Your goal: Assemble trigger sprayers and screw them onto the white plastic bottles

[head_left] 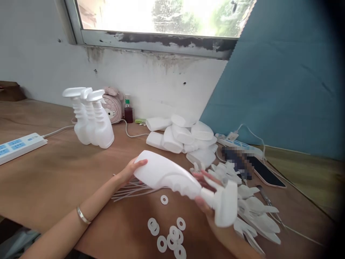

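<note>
A white spray bottle (168,172) lies on its side in the air between my two hands, above the brown table. My left hand (132,171) wraps round its base, thumb on the upper side. At the neck, my right hand (208,201) closes its fingers around the joint below the white spray head (226,204). Thin white tubes (129,190) lie on the table under the bottle. Several flat white washer rings (162,244) are spread below it, near the table's front edge. Beside my right hand is a heap of loose white sprayer parts (256,207).
Three assembled spray bottles (93,122) stand at the back left. White bottles (183,133) are piled near the wall. Power strips (20,145) with cables lie left and right. A phone (265,171), a pink bag (113,108) and a dark liquid bottle (128,112) are also there.
</note>
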Demonstrator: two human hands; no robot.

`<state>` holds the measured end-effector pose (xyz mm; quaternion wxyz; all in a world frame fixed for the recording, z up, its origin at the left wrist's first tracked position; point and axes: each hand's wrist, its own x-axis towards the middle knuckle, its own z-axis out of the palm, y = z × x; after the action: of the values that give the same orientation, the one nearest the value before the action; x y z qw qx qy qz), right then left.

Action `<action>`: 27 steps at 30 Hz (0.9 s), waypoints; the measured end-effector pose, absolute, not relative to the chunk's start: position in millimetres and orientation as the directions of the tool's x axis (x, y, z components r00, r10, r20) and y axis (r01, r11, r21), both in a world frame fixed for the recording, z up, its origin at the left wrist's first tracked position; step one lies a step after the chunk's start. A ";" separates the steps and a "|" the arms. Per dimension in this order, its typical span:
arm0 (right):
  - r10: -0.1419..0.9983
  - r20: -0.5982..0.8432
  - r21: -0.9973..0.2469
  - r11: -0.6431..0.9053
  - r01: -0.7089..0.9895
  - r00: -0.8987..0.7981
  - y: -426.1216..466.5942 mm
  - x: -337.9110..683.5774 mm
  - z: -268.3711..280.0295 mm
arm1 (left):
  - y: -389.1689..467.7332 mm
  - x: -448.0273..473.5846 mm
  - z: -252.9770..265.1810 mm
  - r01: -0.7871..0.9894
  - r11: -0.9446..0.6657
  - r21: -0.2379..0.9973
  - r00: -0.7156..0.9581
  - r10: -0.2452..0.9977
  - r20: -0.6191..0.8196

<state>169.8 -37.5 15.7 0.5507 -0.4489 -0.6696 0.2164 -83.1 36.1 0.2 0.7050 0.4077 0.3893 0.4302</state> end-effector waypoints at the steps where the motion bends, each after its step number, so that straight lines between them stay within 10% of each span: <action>1: 0.858 0.512 -0.809 0.469 0.353 0.033 -31.0 164.8 27.4 | 38.5 -85.0 0.1 -0.326 0.310 0.893 0.321 0.925 -0.204; 17: 0.767 0.599 -0.683 0.640 0.353 -0.231 138.5 4.6 137.0 | 70.5 -131.4 -11.4 -0.855 0.227 0.466 0.081 0.946 -0.313; 27: 0.739 0.539 -0.484 0.664 0.570 -0.404 184.3 -70.6 140.6 | 73.3 -123.4 -16.2 -0.833 0.233 0.503 0.015 0.916 -0.400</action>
<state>-70.6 184.3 140.6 0.3777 -0.3944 -0.8302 0.1118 -123.4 73.3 -16.2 0.7096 0.0624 0.3361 0.6161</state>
